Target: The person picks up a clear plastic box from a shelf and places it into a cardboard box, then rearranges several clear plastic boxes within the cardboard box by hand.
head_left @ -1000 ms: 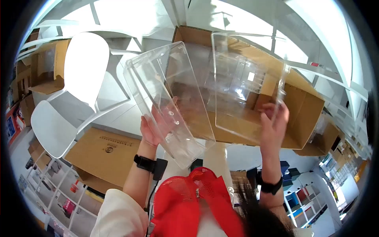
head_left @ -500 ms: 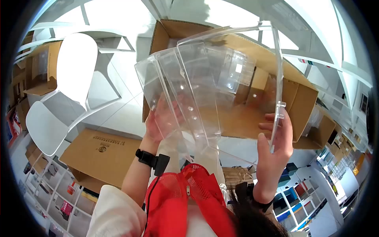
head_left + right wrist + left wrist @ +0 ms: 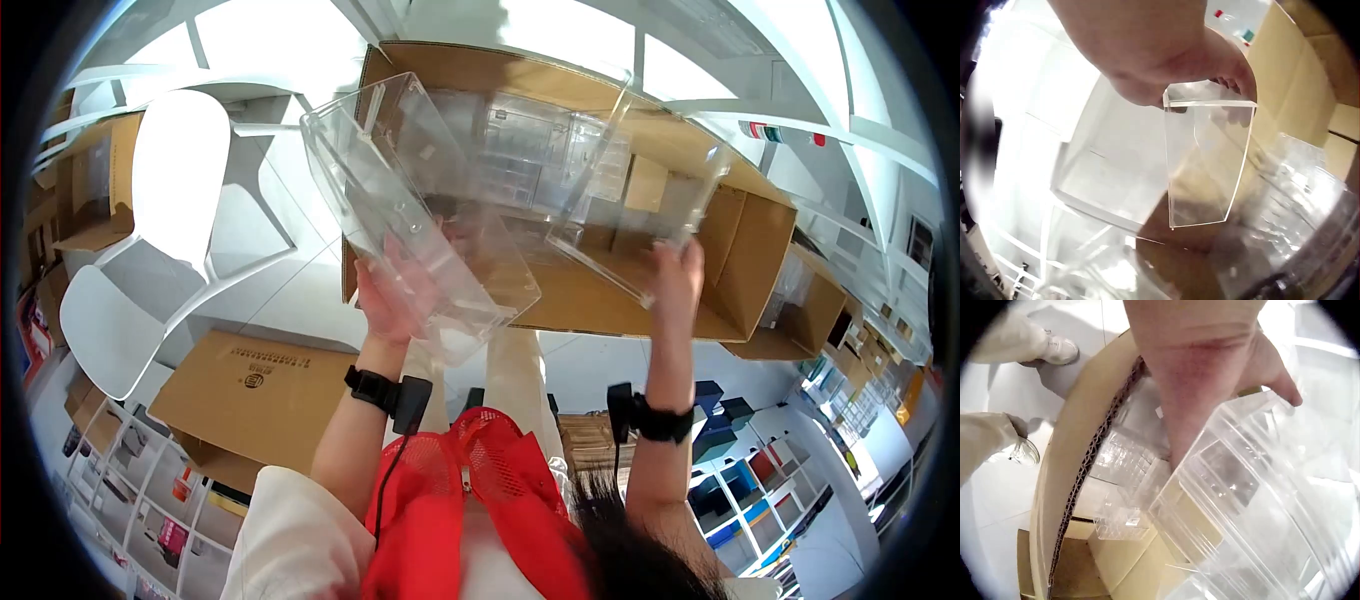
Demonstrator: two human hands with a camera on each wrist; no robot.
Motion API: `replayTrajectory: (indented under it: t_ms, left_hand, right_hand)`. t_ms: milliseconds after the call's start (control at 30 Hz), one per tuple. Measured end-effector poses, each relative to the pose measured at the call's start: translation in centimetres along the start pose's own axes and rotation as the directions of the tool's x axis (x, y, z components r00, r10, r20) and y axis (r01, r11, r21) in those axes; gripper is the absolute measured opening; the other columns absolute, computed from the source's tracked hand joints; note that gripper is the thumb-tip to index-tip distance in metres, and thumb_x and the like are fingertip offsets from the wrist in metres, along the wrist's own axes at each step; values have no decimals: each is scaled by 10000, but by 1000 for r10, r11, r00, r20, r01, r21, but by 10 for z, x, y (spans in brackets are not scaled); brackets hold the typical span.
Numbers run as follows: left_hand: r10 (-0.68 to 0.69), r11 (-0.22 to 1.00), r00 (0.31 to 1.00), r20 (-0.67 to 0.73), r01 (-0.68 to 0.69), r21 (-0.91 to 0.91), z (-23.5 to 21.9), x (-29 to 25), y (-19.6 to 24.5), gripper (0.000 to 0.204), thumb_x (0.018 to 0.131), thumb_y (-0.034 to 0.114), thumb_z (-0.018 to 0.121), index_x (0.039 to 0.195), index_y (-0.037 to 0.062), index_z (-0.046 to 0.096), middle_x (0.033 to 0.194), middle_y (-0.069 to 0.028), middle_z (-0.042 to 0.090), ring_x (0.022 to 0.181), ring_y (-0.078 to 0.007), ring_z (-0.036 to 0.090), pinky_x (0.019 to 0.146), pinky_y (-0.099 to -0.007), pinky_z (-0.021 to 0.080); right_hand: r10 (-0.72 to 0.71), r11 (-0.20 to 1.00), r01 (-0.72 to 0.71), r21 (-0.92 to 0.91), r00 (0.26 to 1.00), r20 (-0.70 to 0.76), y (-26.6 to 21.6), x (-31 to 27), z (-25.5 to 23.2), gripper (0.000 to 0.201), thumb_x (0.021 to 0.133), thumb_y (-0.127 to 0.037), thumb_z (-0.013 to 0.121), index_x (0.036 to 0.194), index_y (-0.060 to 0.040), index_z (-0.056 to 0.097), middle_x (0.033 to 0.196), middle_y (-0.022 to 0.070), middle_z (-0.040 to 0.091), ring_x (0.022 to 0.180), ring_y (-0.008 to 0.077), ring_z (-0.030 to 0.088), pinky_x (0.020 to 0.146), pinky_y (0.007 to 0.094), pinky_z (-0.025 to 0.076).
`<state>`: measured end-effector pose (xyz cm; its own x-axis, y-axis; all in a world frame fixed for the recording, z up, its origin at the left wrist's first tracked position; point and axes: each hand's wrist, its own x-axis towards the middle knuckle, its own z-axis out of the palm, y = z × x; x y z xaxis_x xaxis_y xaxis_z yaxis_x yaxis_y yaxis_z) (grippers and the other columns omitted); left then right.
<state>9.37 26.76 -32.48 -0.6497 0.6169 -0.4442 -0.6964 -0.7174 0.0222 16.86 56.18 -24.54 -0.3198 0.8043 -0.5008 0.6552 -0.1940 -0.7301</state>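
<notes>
My left hand (image 3: 390, 303) supports a clear plastic box (image 3: 448, 268) from below, with the thumb at its side and the fingers showing through it. The box tilts over the near left part of a large open carton (image 3: 620, 312). In the left wrist view the thumb lies along the edge of the box (image 3: 1241, 481). A thin clear panel (image 3: 602, 270) with raised edges hangs from my right hand (image 3: 678, 285), apart from the box. The right wrist view shows fingers curled over the top of the panel (image 3: 1210, 164).
More clear plastic cases (image 3: 535, 150) lie inside the carton. A white chair (image 3: 178, 180) stands at the left, above a brown carton (image 3: 250, 390) on the floor. Another open carton (image 3: 800, 315) is at the right. Another person's shoes (image 3: 1060, 350) show beyond the carton edge.
The panel first swung across the box, overlapping it, then moved back right and turned more edge-on. The box in my left hand has tilted back to the left.
</notes>
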Motion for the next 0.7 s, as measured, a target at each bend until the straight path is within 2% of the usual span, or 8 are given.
replayTrajectory:
  t_ms: [67,133,200,333,400,533,667,700]
  left_hand:
    - [14,1000,998,-53,-13,22,-1,-5,4,773,788,625,444,1416,256,186,1460,-147,178,1315,-350,235,1059,-508,222]
    - [18,997,994,-104,-11,72,-6,-10,7,776,789,642,419,1419,259,177,1464,-152,166,1317,-351,231,1062,-503,216]
    - [20,995,994,-107,-9,104,-5,-13,9,765,795,636,413,1418,257,181,1462,-155,171,1321,-350,223,1067,-494,207]
    - [-3,992,989,-150,22,126,-11,-19,14,743,805,622,402,1414,252,193,1460,-157,177,1329,-341,205,1074,-478,188]
    - [-4,991,996,-93,17,134,-14,-15,14,733,808,616,400,1412,251,199,1461,-152,177,1332,-335,198,1073,-480,188]
    - [-21,998,995,-97,27,64,-11,-12,15,718,811,603,408,1407,252,213,1466,-142,164,1333,-329,194,1072,-483,185]
    - [-16,993,998,-62,24,119,-11,-6,17,710,809,596,419,1401,250,234,1472,-136,148,1333,-327,193,1071,-488,185]
    - [-21,997,997,-68,27,78,-13,-7,18,714,805,597,429,1400,253,238,1471,-135,152,1332,-327,196,1070,-492,187]
  right_hand:
    - [194,978,-174,-114,963,186,50,32,7,419,831,-172,509,1203,-3,416,979,80,541,825,145,556,603,270,460]
    - [249,956,-283,75,920,304,82,36,33,410,827,-206,492,1180,-18,403,1033,106,511,866,192,557,628,332,470]
    - [407,816,-505,281,847,341,135,55,69,426,835,-194,469,1205,-34,330,1119,141,459,916,251,552,654,400,471]
    - [362,662,-522,538,851,381,148,65,142,491,874,-196,438,1261,-45,177,1185,191,398,984,307,528,740,466,477]
    - [425,648,-472,599,876,230,129,62,179,447,872,-181,440,1233,7,256,1180,204,393,1015,339,498,801,513,459]
    - [442,686,-480,547,872,211,112,74,219,472,871,-176,473,1232,58,276,1222,220,365,1090,371,455,854,531,444]
    - [250,507,-647,570,743,620,154,124,218,575,886,-133,493,1324,71,182,1351,202,246,1218,364,351,1001,492,341]
    - [300,472,-676,566,727,617,144,123,215,600,893,-106,483,1346,75,133,1391,198,202,1272,353,281,1047,486,279]
